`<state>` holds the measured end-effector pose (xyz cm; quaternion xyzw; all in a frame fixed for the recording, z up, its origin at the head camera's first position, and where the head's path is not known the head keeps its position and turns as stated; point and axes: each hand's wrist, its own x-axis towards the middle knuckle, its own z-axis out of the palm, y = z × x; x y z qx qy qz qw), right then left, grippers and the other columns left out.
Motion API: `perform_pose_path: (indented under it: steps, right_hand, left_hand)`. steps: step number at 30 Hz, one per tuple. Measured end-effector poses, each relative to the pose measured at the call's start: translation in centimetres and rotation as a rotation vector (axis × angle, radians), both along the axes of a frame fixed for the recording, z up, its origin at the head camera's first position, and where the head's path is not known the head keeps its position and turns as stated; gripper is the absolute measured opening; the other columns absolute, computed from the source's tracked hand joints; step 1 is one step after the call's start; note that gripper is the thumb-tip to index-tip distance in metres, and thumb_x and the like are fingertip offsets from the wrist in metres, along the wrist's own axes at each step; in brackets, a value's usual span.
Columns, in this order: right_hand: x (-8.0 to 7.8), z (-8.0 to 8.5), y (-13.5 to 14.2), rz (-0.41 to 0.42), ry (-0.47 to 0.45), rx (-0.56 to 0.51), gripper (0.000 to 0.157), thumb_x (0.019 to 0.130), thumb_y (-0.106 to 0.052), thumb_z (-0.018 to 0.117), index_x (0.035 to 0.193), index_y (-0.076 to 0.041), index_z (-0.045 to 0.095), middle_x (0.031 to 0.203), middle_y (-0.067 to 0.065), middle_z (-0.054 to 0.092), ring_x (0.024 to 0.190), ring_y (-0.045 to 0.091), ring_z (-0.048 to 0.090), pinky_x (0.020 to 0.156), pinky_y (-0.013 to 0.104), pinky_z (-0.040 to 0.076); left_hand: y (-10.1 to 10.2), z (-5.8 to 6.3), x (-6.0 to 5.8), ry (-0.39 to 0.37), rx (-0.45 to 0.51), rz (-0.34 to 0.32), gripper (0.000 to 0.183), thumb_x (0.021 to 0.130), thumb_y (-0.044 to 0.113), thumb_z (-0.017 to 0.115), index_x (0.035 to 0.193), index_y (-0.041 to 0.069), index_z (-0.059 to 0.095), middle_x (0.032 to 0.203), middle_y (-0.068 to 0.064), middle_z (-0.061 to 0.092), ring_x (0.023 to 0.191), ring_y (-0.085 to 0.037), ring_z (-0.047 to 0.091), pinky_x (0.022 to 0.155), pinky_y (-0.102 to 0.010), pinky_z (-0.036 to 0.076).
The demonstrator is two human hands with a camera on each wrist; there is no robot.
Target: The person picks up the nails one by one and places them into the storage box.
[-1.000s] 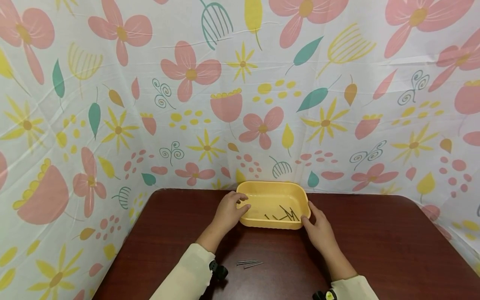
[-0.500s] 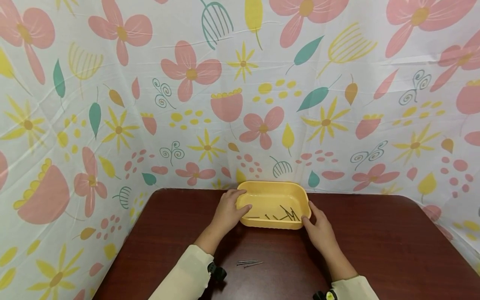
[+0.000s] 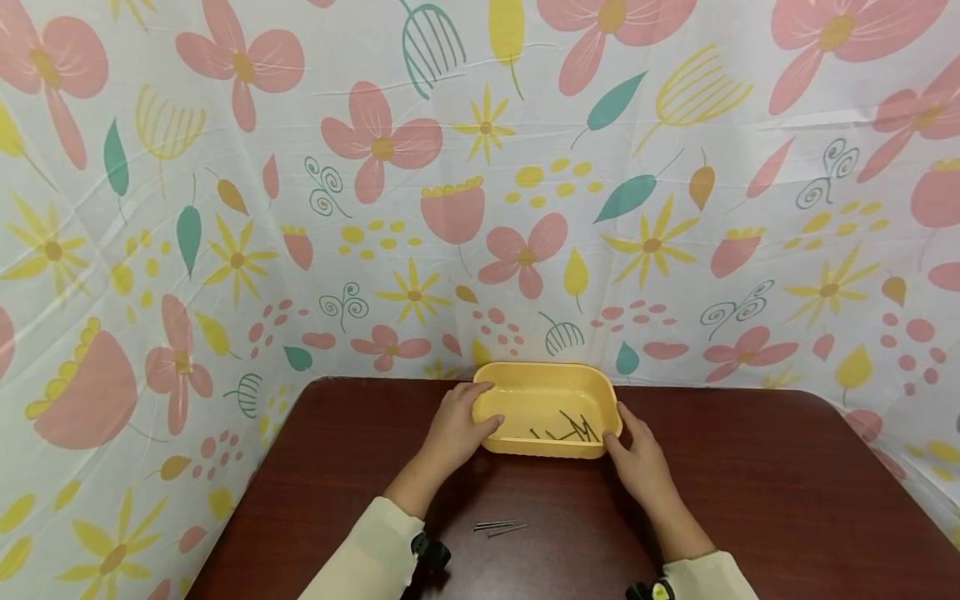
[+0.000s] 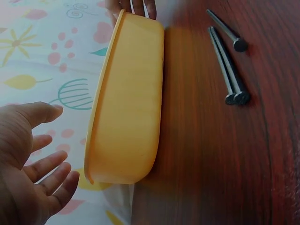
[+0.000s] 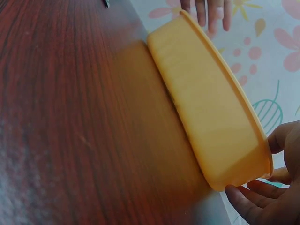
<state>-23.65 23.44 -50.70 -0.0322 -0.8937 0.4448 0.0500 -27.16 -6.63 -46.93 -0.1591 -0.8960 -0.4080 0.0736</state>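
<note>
A yellow plastic tray (image 3: 543,448) stands at the back of the table with several dark nails (image 3: 581,427) inside, mostly toward its right front. My right hand (image 3: 640,460) grips its right end, thumb at the rim and fingers against the outer wall, as the right wrist view (image 5: 276,187) also shows. At the opposite end is my left hand (image 3: 453,429), thumb and fingers spread around the corner. In the left wrist view, this left hand (image 4: 33,164) has nothing between thumb and fingers and lies apart from the tray wall (image 4: 126,103).
Three loose nails (image 3: 495,527) lie on the dark wooden table (image 3: 750,483), nearer me than the tray. A flower-printed cloth (image 3: 525,167) hangs right behind the tray and along the left side.
My left fingers, bent over the tray's left end a second ago, have loosened. A nail showed by the left front wall half a second ago. The right hand and tray stay put.
</note>
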Motion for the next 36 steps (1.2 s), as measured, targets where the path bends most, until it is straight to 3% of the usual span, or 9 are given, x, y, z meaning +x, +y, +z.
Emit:
perform_pose_path:
  steps: [7, 15, 36]
  right_hand:
    - [0.1, 0.1, 0.1, 0.0, -0.021, -0.004, 0.066, 0.105, -0.024, 0.051, 0.161, -0.005, 0.023, 0.16, 0.029, 0.03, 0.149, 0.047, 0.028, 0.118, 0.064, 0.026]
    - [0.2, 0.2, 0.1, 0.004, -0.035, -0.009, 0.065, 0.106, -0.024, 0.05, 0.161, -0.005, 0.023, 0.16, 0.028, 0.03, 0.149, 0.045, 0.028, 0.12, 0.062, 0.025]
    - [0.2, 0.3, 0.0, 0.005, -0.028, -0.016, 0.065, 0.106, -0.025, 0.049, 0.161, -0.005, 0.022, 0.161, 0.027, 0.029, 0.149, 0.044, 0.028, 0.12, 0.061, 0.026]
  left_hand:
    - [0.0, 0.1, 0.9, 0.007, -0.021, -0.031, 0.052, 0.093, 0.029, 0.074, 0.141, 0.014, 0.059, 0.135, -0.011, 0.059, 0.125, -0.031, 0.056, 0.101, -0.049, 0.05]
    - [-0.7, 0.0, 2.3, 0.042, -0.065, -0.077, 0.044, 0.094, 0.028, 0.074, 0.134, 0.011, 0.065, 0.124, -0.007, 0.064, 0.106, -0.024, 0.061, 0.081, -0.032, 0.052]
    - [-1.7, -0.9, 6.5, -0.016, -0.252, -0.231, 0.031, 0.09, 0.028, 0.078, 0.117, 0.015, 0.072, 0.109, 0.003, 0.066, 0.1, -0.011, 0.064, 0.086, -0.028, 0.054]
